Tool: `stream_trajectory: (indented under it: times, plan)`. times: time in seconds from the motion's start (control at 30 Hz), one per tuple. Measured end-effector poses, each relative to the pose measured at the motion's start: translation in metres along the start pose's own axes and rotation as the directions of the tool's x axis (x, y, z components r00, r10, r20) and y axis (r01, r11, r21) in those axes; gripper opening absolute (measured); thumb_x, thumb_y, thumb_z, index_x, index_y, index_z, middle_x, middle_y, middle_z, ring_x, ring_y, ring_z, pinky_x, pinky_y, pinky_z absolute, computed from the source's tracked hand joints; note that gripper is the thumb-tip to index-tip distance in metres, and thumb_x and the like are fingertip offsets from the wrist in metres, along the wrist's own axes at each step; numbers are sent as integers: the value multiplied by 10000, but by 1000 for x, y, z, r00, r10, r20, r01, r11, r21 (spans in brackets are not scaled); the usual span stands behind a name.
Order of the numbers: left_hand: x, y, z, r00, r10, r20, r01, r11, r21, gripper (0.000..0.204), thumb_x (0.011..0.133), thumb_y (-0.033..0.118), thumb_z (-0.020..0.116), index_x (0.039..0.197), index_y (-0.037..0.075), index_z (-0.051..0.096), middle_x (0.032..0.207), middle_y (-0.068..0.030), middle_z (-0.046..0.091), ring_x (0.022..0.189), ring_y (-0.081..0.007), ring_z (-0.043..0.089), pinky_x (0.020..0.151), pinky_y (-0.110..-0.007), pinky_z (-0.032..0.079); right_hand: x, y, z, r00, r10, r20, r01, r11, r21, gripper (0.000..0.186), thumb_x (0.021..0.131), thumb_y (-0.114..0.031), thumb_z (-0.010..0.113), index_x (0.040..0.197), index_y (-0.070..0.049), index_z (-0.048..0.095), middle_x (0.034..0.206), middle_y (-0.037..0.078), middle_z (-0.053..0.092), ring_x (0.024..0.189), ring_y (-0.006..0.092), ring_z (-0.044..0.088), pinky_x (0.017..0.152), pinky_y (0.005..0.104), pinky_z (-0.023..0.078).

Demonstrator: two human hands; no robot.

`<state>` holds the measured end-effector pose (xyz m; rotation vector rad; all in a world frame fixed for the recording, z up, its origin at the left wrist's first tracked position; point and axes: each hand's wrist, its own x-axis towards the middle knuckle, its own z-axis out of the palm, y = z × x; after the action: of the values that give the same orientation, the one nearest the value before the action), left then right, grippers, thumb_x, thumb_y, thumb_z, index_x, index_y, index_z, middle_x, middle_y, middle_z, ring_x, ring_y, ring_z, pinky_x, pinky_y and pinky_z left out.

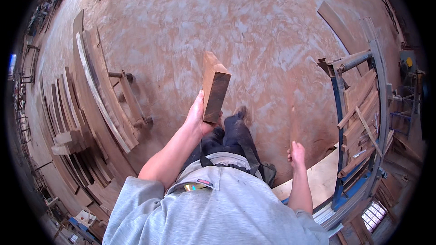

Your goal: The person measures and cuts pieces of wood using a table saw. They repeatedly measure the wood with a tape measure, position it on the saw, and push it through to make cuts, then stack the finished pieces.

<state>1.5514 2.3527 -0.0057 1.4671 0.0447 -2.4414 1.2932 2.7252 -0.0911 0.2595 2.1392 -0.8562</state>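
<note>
My left hand (198,117) grips a thick block of brown wood (216,93) near its lower end, in front of my body. The block is tilted upward, with a pale side face and a darker face turned toward me. Out to the right, my right hand (297,153) is closed. From that fist a narrow wooden strip (294,124) points away from me; its colour nearly blends with the floor, and its full outline is hard to make out.
Long boards (97,90) and stacked planks lie on the left, with short blocks (68,140) on top. At right stands a blue metal rack (338,109) holding wood pieces (361,122). Beside it lies a pale sheet (313,177). A long board (338,25) rests behind the rack.
</note>
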Motion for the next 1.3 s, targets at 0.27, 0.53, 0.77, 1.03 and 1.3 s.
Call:
stream_trajectory:
  times: [0.27, 0.53, 0.77, 1.03, 1.3]
  plan:
    - [56, 64, 50, 1000, -25, -15, 25, 1000, 3, 301, 904, 461, 615, 801, 179, 601, 688, -32, 628, 531, -178, 627, 469, -276, 577, 62, 116, 39, 925, 368, 92, -256, 785, -563, 123, 786, -57, 642, 767, 58, 679, 700, 192, 650, 566, 290, 619, 481, 473, 463]
    - [125, 149, 125, 981, -126, -147, 135, 990, 49, 504, 942, 636, 436, 820, 175, 601, 648, -40, 598, 573, -226, 616, 473, -357, 514, 138, 77, 51, 858, 498, 128, -487, 867, -106, 190, 839, -154, 706, 744, -25, 603, 577, 103, 533, 430, 201, 526, 370, 327, 372]
    - [160, 206, 140, 974, -110, -197, 119, 992, 35, 368, 928, 542, 537, 858, 183, 579, 670, -8, 561, 558, -196, 567, 488, -316, 517, 243, -28, 62, 903, 373, 213, -328, 919, -219, 173, 865, -190, 581, 770, -54, 631, 676, 120, 598, 564, 253, 574, 490, 418, 434]
    - [123, 242, 138, 949, 310, 62, -219, 501, 837, 661, 886, 380, 693, 1401, 165, 338, 1299, -133, 473, 1140, -238, 497, 912, -307, 462, 357, -506, 92, 877, -467, 110, 470, 882, -6, 326, 971, -357, 473, 1006, -89, 654, 824, 75, 628, 708, 216, 561, 630, 418, 465]
    - [113, 249, 132, 983, 185, 8, -178, 929, 324, 453, 983, 586, 397, 1004, 189, 615, 635, -16, 603, 491, -230, 575, 401, -382, 457, 81, -872, -65, 97, -994, -41, 837, 59, 544, 699, 923, -404, 673, 1416, -5, 381, 1349, 155, 548, 1206, 242, 556, 1026, 402, 452]
